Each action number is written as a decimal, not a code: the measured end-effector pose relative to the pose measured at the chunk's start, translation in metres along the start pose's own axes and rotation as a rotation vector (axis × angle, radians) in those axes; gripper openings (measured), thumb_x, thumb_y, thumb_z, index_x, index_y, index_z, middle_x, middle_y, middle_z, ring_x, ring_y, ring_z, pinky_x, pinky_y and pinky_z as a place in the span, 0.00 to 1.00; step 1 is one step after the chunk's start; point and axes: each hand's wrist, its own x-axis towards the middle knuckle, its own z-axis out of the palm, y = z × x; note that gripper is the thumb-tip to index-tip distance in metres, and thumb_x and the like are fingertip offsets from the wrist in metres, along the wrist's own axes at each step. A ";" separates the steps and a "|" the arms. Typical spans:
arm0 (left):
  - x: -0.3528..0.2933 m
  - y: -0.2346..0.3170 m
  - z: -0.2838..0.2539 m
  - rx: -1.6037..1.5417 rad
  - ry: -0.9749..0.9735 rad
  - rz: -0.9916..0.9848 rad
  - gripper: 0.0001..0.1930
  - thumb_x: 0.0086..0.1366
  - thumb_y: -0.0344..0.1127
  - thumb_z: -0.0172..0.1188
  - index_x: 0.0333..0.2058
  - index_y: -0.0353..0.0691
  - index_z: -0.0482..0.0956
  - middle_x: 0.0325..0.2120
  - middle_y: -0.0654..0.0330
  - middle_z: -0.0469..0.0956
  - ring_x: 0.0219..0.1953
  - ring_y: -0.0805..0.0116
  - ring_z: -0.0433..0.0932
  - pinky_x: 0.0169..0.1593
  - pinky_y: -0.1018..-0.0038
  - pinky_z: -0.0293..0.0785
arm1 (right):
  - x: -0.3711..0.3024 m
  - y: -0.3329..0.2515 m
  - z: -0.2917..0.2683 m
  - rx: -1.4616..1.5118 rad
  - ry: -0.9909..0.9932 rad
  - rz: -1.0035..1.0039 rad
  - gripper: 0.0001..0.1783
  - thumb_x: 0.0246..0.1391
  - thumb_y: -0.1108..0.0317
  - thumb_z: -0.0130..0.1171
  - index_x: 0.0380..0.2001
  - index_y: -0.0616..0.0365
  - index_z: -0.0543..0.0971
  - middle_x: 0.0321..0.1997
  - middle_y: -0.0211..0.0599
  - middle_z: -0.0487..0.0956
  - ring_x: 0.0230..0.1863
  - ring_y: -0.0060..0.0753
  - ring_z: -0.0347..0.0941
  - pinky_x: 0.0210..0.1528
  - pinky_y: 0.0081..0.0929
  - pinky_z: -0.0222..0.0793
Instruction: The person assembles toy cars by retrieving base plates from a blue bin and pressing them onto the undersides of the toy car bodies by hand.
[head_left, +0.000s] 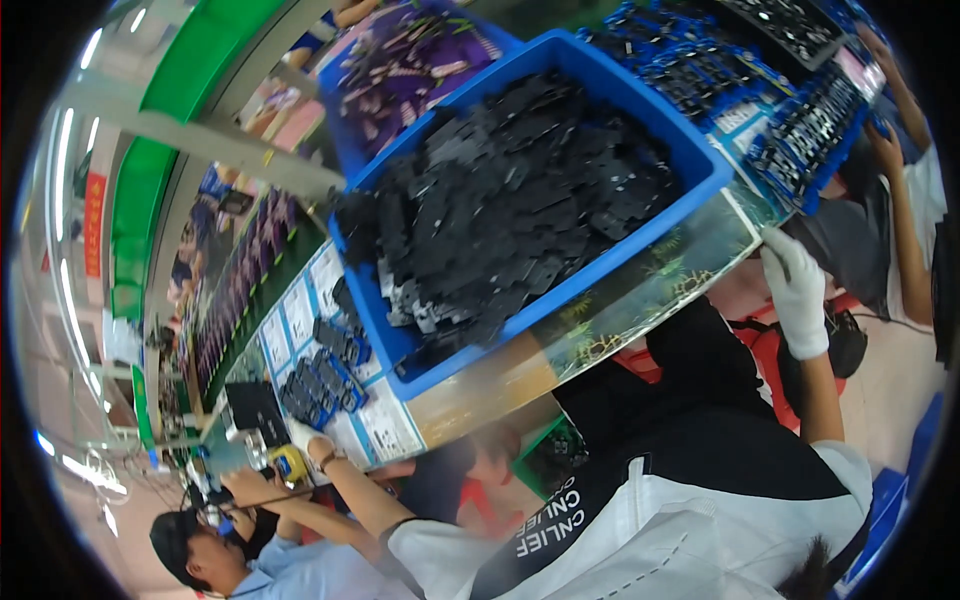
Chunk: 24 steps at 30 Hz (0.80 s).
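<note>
My left arm reaches far along the table, and my white-gloved left hand [308, 440] is at the table's edge, beside a row of blue-and-black parts [322, 385] and near a black box [257, 413]. Its fingers are too small and blurred to make out. My right hand [797, 290], also in a white glove, hangs beside the table's corner with its fingers stretched out and nothing visible in them. Between the arms, a large blue bin [640, 245] on the table holds a heap of black flat plastic pieces [520, 190].
Printed sheets [385, 425] lie under the parts. Behind the bin, another blue bin [480, 25] holds purple and black pieces. Blue-and-black assemblies [810, 130] crowd the right side. One co-worker in a cap [180, 550] sits at the left; another's arm [905, 240] is at the right. A green crate [550, 455] is below.
</note>
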 end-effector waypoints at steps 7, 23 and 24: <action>-0.098 0.087 0.005 -0.061 0.326 -0.079 0.22 0.70 0.42 0.45 0.52 0.27 0.71 0.50 0.43 0.73 0.49 0.56 0.73 0.54 0.68 0.66 | 0.015 0.074 -0.013 -0.407 -0.004 0.416 0.18 0.53 0.59 0.60 0.45 0.50 0.72 0.24 0.36 0.74 0.26 0.43 0.74 0.30 0.39 0.69; -0.526 0.420 0.066 -1.518 -1.523 -0.300 0.36 0.65 0.52 0.53 0.63 0.35 0.52 0.59 0.46 0.60 0.61 0.56 0.63 0.63 0.62 0.59 | 0.037 0.014 -0.048 0.301 -0.034 0.097 0.09 0.47 0.77 0.64 0.33 0.59 0.77 0.20 0.31 0.73 0.19 0.23 0.67 0.24 0.22 0.64; -0.531 0.431 0.070 -1.608 -1.548 -0.296 0.41 0.64 0.54 0.55 0.65 0.38 0.47 0.61 0.47 0.58 0.62 0.56 0.61 0.64 0.60 0.56 | 0.037 -0.003 -0.049 0.386 -0.112 0.030 0.09 0.43 0.77 0.66 0.30 0.58 0.77 0.20 0.34 0.74 0.19 0.27 0.69 0.25 0.23 0.65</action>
